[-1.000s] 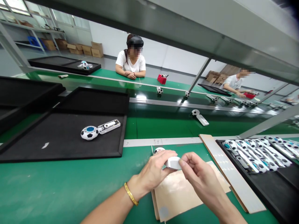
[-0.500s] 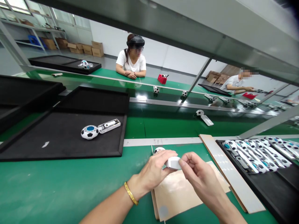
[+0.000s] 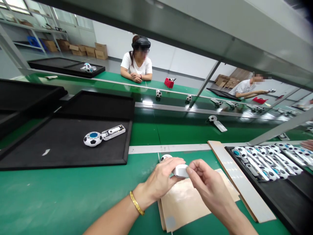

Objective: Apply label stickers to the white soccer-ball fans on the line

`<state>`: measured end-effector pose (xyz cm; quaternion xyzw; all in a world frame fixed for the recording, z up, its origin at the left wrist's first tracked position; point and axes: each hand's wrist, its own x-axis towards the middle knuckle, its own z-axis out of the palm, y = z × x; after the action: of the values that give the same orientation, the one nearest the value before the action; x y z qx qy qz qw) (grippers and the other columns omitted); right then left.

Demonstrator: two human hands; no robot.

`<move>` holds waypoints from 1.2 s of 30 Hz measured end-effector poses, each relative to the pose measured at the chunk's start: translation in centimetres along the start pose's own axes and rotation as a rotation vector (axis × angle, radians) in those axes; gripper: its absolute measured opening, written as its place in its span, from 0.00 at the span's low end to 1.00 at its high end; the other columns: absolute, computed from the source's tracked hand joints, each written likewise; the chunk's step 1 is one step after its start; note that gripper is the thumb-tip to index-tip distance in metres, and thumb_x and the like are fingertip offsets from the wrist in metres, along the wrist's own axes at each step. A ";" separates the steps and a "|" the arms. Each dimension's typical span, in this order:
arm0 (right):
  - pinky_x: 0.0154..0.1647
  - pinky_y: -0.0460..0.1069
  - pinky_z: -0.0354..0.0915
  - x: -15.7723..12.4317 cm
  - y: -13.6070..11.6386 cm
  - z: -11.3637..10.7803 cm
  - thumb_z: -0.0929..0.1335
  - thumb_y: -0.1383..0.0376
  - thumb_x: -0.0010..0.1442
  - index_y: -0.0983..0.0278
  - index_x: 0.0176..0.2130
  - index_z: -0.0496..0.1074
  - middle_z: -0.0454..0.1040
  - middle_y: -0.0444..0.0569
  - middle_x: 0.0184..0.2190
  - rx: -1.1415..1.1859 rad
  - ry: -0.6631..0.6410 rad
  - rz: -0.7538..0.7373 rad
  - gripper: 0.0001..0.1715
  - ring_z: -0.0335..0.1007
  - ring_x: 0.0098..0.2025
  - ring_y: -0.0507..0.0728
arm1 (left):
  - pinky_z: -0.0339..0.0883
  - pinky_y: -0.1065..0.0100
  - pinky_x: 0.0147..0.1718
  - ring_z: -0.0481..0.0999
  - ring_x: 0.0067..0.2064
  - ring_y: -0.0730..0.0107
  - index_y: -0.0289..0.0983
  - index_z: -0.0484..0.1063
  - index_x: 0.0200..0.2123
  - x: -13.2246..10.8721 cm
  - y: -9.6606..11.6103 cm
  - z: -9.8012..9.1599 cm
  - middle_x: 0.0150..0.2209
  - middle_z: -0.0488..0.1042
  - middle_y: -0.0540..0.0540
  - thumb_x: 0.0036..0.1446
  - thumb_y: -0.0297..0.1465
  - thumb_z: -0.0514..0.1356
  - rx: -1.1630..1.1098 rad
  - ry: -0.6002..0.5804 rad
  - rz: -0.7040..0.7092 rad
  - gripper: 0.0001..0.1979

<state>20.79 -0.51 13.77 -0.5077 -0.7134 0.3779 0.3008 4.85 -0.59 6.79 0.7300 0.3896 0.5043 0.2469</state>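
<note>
My left hand (image 3: 160, 181) is wrapped round a white football-patterned toy (image 3: 180, 170), whose white handle end sticks out between my hands. My right hand (image 3: 207, 186) pinches that handle end with thumb and fingers. Both hands hover over a tan paper sheet (image 3: 186, 204) on the green bench. A gold bracelet (image 3: 137, 203) circles my left wrist. The toy's ball end (image 3: 165, 157) peeks out behind my left fingers.
A black tray (image 3: 63, 147) at the left holds one football toy (image 3: 104, 135). At the right a black tray (image 3: 281, 186) holds several such toys (image 3: 264, 158), beside a long pale strip (image 3: 239, 179). More toys (image 3: 217, 122) ride the conveyor. Two seated people work across the line.
My hands have stayed put on the toy. Toys on the conveyor lanes have shifted along; the nearer one moved right. Another person's hand has appeared at the right edge.
</note>
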 end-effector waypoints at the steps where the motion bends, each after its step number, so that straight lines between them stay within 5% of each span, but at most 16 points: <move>1: 0.21 0.46 0.52 0.0 0.0 0.1 0.62 0.51 0.64 0.60 0.30 0.63 0.61 0.40 0.20 -0.010 0.008 -0.012 0.18 0.55 0.21 0.52 | 0.69 0.59 0.53 0.73 0.52 0.61 0.38 0.67 0.51 0.0 0.0 0.0 0.51 0.74 0.41 0.60 0.35 0.61 0.000 -0.003 0.001 0.17; 13: 0.27 0.49 0.61 -0.1 1.6 0.8 0.61 0.56 0.65 0.60 0.40 0.65 0.70 0.48 0.31 -0.414 0.217 -0.138 0.11 0.67 0.28 0.56 | 0.69 0.61 0.53 0.73 0.52 0.63 0.39 0.66 0.53 -0.1 -0.4 0.1 0.51 0.73 0.43 0.58 0.30 0.63 -0.012 0.012 -0.021 0.20; 18: 0.28 0.49 0.64 -0.3 2.4 1.4 0.58 0.54 0.67 0.62 0.44 0.67 0.71 0.48 0.31 -0.047 0.206 -0.002 0.17 0.67 0.29 0.55 | 0.69 0.60 0.52 0.73 0.52 0.62 0.40 0.67 0.53 -0.1 -0.3 -0.2 0.51 0.74 0.43 0.57 0.30 0.64 -0.018 0.011 -0.070 0.20; 23: 0.30 0.49 0.65 -0.5 3.0 3.3 0.63 0.54 0.64 0.62 0.45 0.68 0.70 0.52 0.41 0.170 0.200 -0.050 0.16 0.68 0.39 0.57 | 0.70 0.61 0.51 0.74 0.51 0.62 0.39 0.67 0.52 0.1 -0.1 -0.3 0.51 0.74 0.43 0.56 0.27 0.63 -0.042 0.025 -0.104 0.20; 31: 0.32 0.47 0.65 2.1 4.0 4.7 0.64 0.54 0.64 0.62 0.34 0.68 0.68 0.45 0.31 0.343 0.330 -0.139 0.14 0.65 0.32 0.54 | 0.71 0.67 0.46 0.76 0.47 0.65 0.41 0.69 0.50 0.1 0.1 -0.4 0.47 0.76 0.47 0.53 0.27 0.66 -0.060 0.084 -0.160 0.21; 36: 0.21 0.44 0.59 4.0 6.5 3.4 0.67 0.48 0.58 0.62 0.35 0.70 0.69 0.44 0.27 0.569 0.360 0.134 0.20 0.59 0.25 0.51 | 0.64 0.65 0.55 0.74 0.52 0.64 0.38 0.71 0.50 3.7 -2.4 0.2 0.49 0.76 0.44 0.58 0.32 0.63 0.136 0.006 0.067 0.16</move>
<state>20.07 3.79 6.67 -0.5080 -0.4799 0.4849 0.5259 4.99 3.81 6.94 0.7563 0.3990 0.4867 0.1786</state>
